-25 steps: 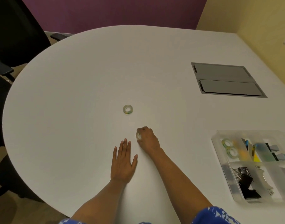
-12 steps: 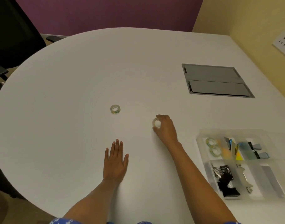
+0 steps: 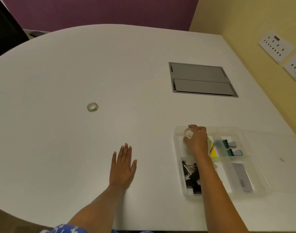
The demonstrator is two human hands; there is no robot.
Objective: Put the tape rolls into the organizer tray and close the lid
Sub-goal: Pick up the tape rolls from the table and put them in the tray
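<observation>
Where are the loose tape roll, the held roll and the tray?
loose tape roll [image 3: 92, 107], head view, on its ring face.
held roll [image 3: 188, 133], head view, on its exposed edge.
tray [image 3: 177, 132], head view, on its far-left rim.

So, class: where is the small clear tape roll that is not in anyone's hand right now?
In the head view, the small clear tape roll lies flat on the white table, left of centre, beyond the flat left hand and far left of the clear plastic organizer tray.

A white rounded table [image 3: 76, 68] fills the room. Far wall [image 3: 101, 10] purple; right wall [image 3: 244, 17] yellow with sockets [image 3: 275, 48].
</observation>
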